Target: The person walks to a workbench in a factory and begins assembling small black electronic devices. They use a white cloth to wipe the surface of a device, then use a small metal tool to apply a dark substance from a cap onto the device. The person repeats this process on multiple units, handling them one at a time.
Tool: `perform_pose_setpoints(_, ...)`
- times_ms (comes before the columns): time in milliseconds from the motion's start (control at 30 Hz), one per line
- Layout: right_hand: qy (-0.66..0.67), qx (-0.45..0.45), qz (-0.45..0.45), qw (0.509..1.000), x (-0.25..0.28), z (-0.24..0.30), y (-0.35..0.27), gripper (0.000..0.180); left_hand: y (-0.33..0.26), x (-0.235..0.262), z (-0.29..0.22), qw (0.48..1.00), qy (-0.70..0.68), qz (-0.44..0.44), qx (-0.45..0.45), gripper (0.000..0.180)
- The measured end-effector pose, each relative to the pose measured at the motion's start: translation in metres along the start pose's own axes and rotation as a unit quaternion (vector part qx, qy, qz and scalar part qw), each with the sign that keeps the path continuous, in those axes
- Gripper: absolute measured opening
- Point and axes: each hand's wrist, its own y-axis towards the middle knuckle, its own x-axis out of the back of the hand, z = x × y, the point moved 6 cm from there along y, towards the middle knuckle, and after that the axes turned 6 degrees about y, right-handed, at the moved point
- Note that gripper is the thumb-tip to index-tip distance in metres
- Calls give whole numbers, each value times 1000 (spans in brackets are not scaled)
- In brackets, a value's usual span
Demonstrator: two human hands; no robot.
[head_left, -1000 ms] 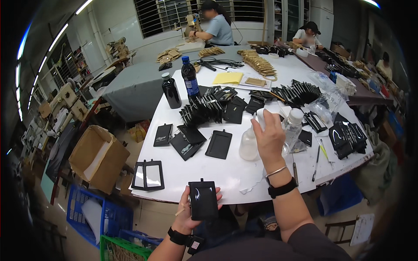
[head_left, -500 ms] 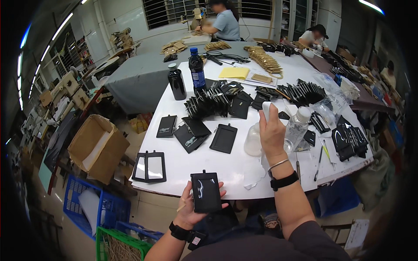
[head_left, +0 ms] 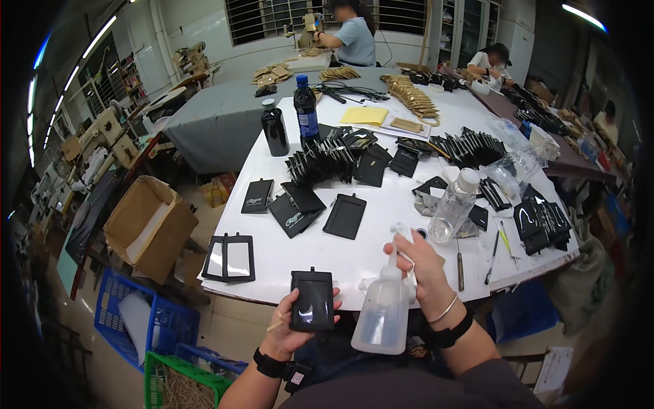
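My left hand (head_left: 282, 326) is closed around the edges of a black card holder (head_left: 313, 304), its glossy clear window facing up, just off the table's front edge. In my right hand (head_left: 428, 270) is a translucent squeeze bottle (head_left: 381, 315) with a white nozzle, gripped near its top and hanging upright beside the card holder. Liquid shows inside it. Something white, perhaps a cloth, lies against my right fingers; its kind is unclear. Another black card holder (head_left: 345, 216) lies flat beyond my left hand, and an opened one with pale windows (head_left: 240, 258) rests at the left table edge.
On the white table (head_left: 286, 253) stand rows of black holders (head_left: 320, 162), two dark bottles (head_left: 274, 128) and a clear bottle (head_left: 453, 206). A screwdriver-like tool (head_left: 460, 271) lies right. A cardboard box (head_left: 146, 228) and crates (head_left: 187, 382) stand left. Co-workers sit beyond.
My right hand has come down toward me, bringing the squeeze bottle off the table to beside the card holder. My left hand still holds the card holder, shifted slightly left.
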Motion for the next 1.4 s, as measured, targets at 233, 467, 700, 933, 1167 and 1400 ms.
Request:
perform_pose_setpoints(233, 242, -353, 22, 903, -12, -52, -30, 24, 3, 5, 1, 1000, -27, 0, -13, 60)
perform_pose_setpoints(467, 173, -221, -12, 960, -1, -34, -21, 17, 5, 0, 4, 998, -61, 15, -1, 61)
perform_pose_setpoints(700, -319, 479, 3, 817, -55, 82, -37, 15, 7, 1, 2, 999, -32, 19, 0, 66)
perform_pose_setpoints(933, -525, 572, -66, 627, -43, 74, 15, 22, 12, 13, 8, 997, -58, 43, 16, 70)
perform_pose_setpoints(1167, -541, 527, -94, 649, -22, 65, 42, 23, 10, 0, 6, 999, -15, 29, 29, 69)
perform_pose_setpoints(1400, -472, 554, -114, 676, -22, 82, 24, 27, 12, 9, 7, 998, -24, 34, 36, 71)
